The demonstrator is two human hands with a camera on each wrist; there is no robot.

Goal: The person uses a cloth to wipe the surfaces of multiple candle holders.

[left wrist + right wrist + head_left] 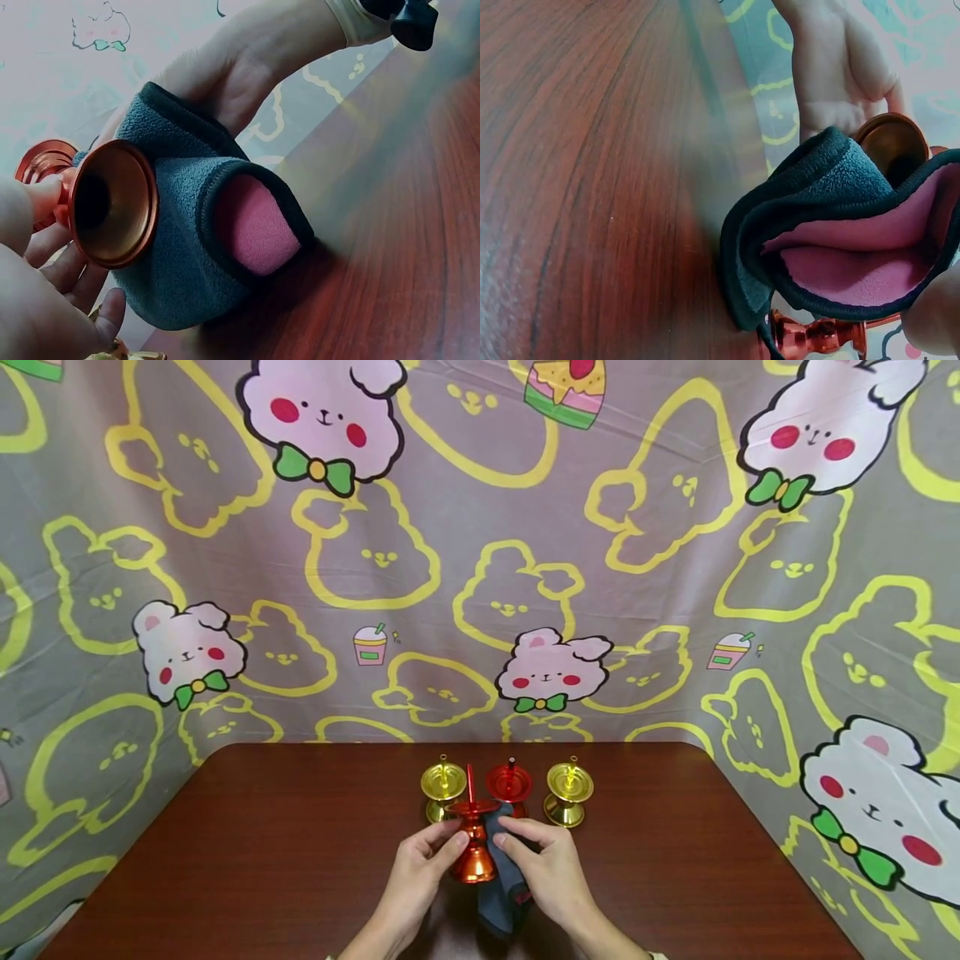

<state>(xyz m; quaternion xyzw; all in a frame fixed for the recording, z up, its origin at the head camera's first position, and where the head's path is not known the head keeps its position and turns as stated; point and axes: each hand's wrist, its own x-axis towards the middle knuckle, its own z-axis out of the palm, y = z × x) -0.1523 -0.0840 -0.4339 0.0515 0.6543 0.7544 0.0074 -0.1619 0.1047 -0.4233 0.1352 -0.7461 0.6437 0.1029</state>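
Note:
My left hand (418, 870) grips a shiny red-orange candle holder (475, 865) by its stem and lifts it off the table. The holder stands upright, its thin spike pointing up; its hollow base (116, 204) shows in the left wrist view. Against the holder's right side my right hand (553, 870) pinches a folded grey-blue cloth (497, 906) with dark edging and a pink reverse (855, 274). The cloth hangs down and hides part of the holder's right side. Some fingertips of the right hand are out of sight behind the cloth.
Behind the hands stand a gold candle holder (442, 782), a second red one (510, 783) partly hidden by the held holder and cloth, and another gold one (569, 782). They rest on a dark brown wooden table (285, 843). A patterned curtain (442, 635) rises behind.

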